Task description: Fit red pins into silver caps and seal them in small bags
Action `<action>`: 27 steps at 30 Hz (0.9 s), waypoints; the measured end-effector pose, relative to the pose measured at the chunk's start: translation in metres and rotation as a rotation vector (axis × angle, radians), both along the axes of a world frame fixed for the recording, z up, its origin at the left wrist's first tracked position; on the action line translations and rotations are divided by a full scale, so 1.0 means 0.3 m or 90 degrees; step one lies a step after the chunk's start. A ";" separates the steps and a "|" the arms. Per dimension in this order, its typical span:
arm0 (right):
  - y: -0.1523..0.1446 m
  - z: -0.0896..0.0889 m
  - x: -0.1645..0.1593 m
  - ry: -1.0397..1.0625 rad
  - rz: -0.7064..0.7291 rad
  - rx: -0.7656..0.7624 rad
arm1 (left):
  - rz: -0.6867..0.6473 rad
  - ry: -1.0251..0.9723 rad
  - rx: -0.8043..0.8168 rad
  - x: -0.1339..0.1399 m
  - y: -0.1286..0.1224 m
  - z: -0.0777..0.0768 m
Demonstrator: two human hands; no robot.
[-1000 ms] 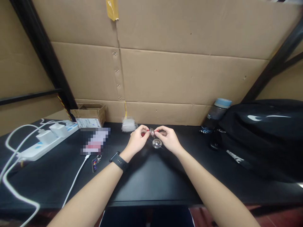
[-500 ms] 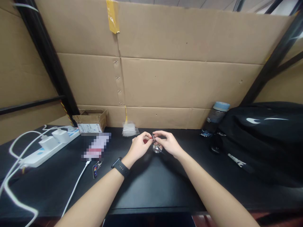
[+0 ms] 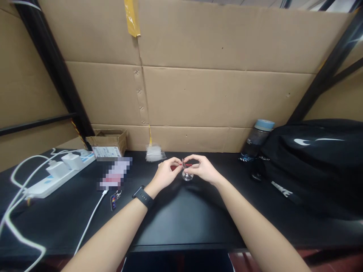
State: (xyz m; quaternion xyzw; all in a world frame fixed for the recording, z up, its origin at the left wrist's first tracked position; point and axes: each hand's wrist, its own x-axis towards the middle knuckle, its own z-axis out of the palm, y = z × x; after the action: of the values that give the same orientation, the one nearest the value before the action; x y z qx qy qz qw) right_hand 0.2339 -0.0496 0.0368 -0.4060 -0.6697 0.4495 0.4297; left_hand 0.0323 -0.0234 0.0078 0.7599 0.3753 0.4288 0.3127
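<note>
A small, thin, silvery metal disc [image 3: 183, 164] is held nearly edge-on between the two hands, just above a round, shiny, silver metal part [image 3: 187, 176], which rests on the black surface [image 3: 184, 219]. By the left hand [image 3: 167, 173], placed to the left of the round part, the disc is pinched with the fingers brought close together. By the right hand [image 3: 205, 170], to the right of the round part, the disc is reached with thumb and forefinger, which are kept apart by a modest gap; whether it is really gripped there cannot be told. In this gap a thin red strand [image 3: 189, 165] is seen.

Compared with one second ago, the disc has been turned: its broad face was shown then, and now mostly its edge is seen. The round part, which was then left almost uncovered, is now partly hidden by the right fingers. The red strand is also shown more clearly.

A clear plastic packet [image 3: 154, 152] is found beyond the round part, to its left. Far to its right, a dark bottle with a light blue lid [image 3: 256, 139] is placed beside a black fabric bag [image 3: 317, 170].
</note>
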 end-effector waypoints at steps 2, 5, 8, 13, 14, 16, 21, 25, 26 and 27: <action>0.003 -0.003 0.001 -0.004 0.002 0.014 | -0.007 0.007 0.008 -0.002 -0.004 0.006; 0.004 -0.004 0.003 -0.013 0.002 0.023 | -0.011 0.028 0.025 -0.006 -0.011 0.017; 0.004 -0.003 0.009 -0.017 0.007 0.028 | -0.012 0.061 0.047 -0.012 -0.015 0.029; 0.006 0.002 0.020 -0.007 0.032 0.024 | -0.003 0.139 0.108 -0.026 -0.023 0.053; 0.006 0.003 0.021 -0.010 0.036 0.023 | -0.006 0.153 0.117 -0.030 -0.025 0.058; 0.004 0.005 0.021 -0.018 0.038 0.029 | -0.016 0.172 0.125 -0.036 -0.029 0.068; -0.002 0.010 0.016 -0.032 0.057 0.031 | -0.044 0.143 0.103 -0.036 -0.031 0.070; 0.008 0.006 0.026 -0.039 0.034 0.039 | -0.023 0.105 0.067 -0.041 -0.011 0.046; 0.013 0.005 0.032 -0.044 0.022 0.040 | 0.011 0.130 0.071 -0.049 -0.001 0.038; 0.017 0.005 0.039 -0.053 0.007 0.044 | 0.054 0.173 0.082 -0.060 0.010 0.032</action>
State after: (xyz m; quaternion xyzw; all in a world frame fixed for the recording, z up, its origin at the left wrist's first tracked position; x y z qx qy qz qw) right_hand 0.2457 -0.0445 0.0384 -0.4055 -0.7041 0.4114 0.4130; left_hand 0.0141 -0.0204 0.0174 0.8130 0.4175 0.3577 0.1915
